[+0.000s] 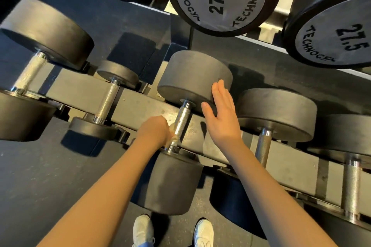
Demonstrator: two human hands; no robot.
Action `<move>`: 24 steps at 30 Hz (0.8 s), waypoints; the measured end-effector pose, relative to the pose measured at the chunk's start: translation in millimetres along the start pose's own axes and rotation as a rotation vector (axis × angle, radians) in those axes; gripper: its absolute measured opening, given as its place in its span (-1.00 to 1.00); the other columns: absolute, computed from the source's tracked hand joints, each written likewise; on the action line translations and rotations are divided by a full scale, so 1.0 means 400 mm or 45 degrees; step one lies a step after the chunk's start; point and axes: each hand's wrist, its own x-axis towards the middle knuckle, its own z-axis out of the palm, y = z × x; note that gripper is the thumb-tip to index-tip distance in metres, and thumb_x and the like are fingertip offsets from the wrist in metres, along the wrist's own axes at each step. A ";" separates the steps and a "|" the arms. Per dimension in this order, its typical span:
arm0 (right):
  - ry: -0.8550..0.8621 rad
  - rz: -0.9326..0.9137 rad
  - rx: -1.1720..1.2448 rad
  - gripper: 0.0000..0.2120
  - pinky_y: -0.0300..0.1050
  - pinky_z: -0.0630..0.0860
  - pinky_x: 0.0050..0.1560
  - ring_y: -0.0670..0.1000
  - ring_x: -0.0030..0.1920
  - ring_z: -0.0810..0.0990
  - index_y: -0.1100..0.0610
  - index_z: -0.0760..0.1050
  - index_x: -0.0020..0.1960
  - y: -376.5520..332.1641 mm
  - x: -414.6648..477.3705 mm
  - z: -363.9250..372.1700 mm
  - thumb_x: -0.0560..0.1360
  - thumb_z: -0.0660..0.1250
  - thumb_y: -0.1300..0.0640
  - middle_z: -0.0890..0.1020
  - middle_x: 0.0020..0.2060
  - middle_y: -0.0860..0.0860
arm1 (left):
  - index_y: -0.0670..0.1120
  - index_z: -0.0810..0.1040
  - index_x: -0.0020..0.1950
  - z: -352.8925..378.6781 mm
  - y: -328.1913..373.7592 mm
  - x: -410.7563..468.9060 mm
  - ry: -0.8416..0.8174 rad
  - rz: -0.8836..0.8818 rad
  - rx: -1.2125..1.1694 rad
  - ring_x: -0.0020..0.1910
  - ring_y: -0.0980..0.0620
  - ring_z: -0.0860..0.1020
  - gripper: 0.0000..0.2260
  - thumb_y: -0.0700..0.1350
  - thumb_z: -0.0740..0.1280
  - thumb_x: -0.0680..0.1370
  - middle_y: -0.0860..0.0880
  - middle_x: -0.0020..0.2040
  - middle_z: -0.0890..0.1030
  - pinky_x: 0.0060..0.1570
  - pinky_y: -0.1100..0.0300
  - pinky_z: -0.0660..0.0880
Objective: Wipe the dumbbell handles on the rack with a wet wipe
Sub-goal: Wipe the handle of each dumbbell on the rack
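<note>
Status: my L hand [154, 132] grips wet wipe [172, 138] on mid dumbbell handle [182, 116]; R hand [222, 112] flat on its head [192, 74]. Other handles: can't tell.

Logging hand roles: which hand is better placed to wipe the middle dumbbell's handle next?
Left. The left hand holds a pale wet wipe against the knurled steel handle at its near end; the right hand lies flat on the black rubber head, holding nothing.
</note>
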 end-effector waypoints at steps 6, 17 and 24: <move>0.121 -0.095 -0.102 -0.59 -0.29 0.19 0.38 -0.11 0.41 0.27 0.06 0.33 0.44 -0.003 -0.030 -0.018 0.60 0.22 0.10 0.34 0.40 -0.09 | -0.18 0.61 0.01 -0.018 -0.015 -0.028 0.052 0.091 -0.157 -0.02 -0.08 0.58 -0.82 -0.08 0.36 0.53 -0.13 -0.02 0.63 0.02 0.11 0.51; -0.069 0.638 1.126 -0.92 -0.25 0.58 -0.22 -0.04 -0.21 0.67 0.20 0.62 -0.12 -0.062 -0.049 0.064 0.51 0.35 0.27 0.69 -0.23 0.07 | -0.26 0.65 -0.07 -0.050 -0.006 -0.048 0.498 0.876 -0.419 -0.27 0.07 0.56 -0.74 -0.33 0.55 0.27 -0.19 -0.18 0.63 -0.11 0.52 0.42; 0.323 0.542 0.613 -0.94 -0.31 0.48 -0.17 -0.08 -0.18 0.60 0.13 0.63 -0.17 -0.022 -0.012 0.131 0.45 0.41 0.25 0.65 -0.26 0.00 | -0.19 0.41 0.39 -0.148 0.012 -0.041 0.767 0.833 -0.335 0.27 0.00 0.40 -0.59 -0.09 0.22 0.56 -0.12 0.32 0.45 0.28 0.28 0.24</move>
